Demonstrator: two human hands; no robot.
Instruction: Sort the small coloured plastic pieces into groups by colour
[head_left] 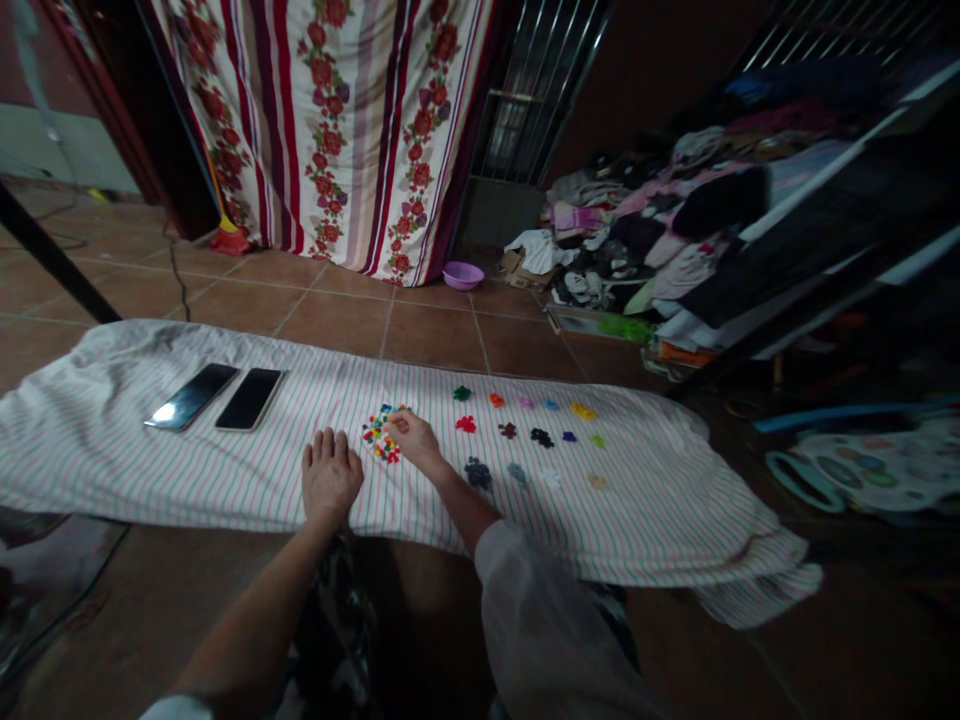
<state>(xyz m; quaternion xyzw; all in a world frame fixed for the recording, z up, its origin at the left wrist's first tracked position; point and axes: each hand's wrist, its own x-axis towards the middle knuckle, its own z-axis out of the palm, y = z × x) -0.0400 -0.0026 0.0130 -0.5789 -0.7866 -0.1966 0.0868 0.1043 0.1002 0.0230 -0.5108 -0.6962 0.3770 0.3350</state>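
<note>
Red, yellow, green and blue, tiny pieces lie jumbled in a mixed pile [375, 437], with single-colour clusters in three rows to its right. Along the far row run a green cluster [462, 394], an orange cluster [496, 400], a pink cluster [526, 403], a light-blue cluster [550, 405] and a yellow cluster [583, 411]; other clusters, from red to tan, fill the two nearer rows.

A person's left hand [331, 474] rests palm down beside the pile, on its near left, fingers extended. The right hand [414, 438] reaches over the pile's right side, fingertips drawn narrowly together; whether they hold a piece cannot be told.

Two dark-screened phones [250, 399] lie toward the left of a rumpled striped cloth [667, 500], which carries the pile and clusters. Beyond it, across a tiled floor [427, 325], a red broom head [229, 240] stands at left beside a floral, striped curtain [360, 120]. A purple basin [463, 275] sits at the curtain's right-hand foot, and a heap of clothes [675, 210] sprawls across the dim right side.
</note>
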